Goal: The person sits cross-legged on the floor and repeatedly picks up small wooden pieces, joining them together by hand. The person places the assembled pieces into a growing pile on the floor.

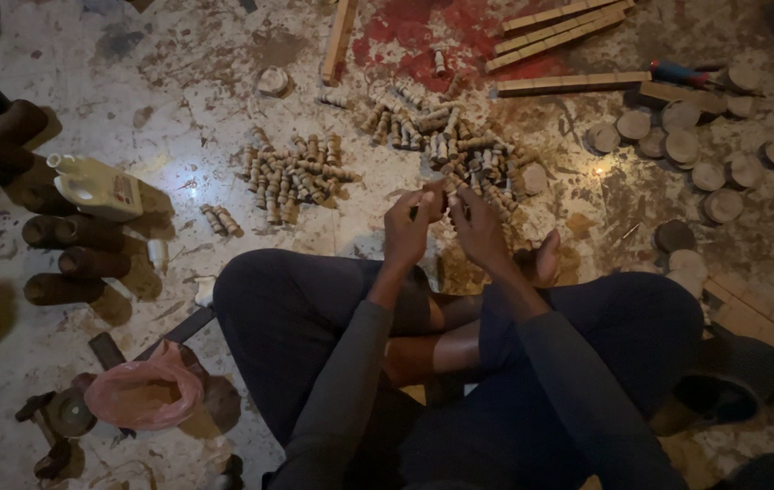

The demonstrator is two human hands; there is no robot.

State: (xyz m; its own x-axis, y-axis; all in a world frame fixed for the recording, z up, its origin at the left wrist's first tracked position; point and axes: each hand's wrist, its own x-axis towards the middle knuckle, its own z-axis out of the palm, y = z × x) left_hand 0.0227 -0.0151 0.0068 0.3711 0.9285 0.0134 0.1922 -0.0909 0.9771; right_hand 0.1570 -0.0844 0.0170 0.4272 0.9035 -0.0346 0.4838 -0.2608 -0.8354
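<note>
I sit cross-legged on a stained floor. My left hand [408, 224] and my right hand [480, 227] meet in front of my knees, both holding a small turned wooden piece [435, 196] between their fingertips. Just beyond my hands lies a pile of similar small turned wooden spindles [446, 145]. A second, tidier pile of spindles [294, 174] lies to the left of it, with two loose spindles [222, 220] nearer me.
Round wooden discs [682, 145] are scattered at the right, wooden strips [559, 27] at the top. A white plastic jug [95, 186], dark cylinders [74, 263] and a pink bag [144, 395] sit at the left. A red-handled tool [682, 73] lies by the strips.
</note>
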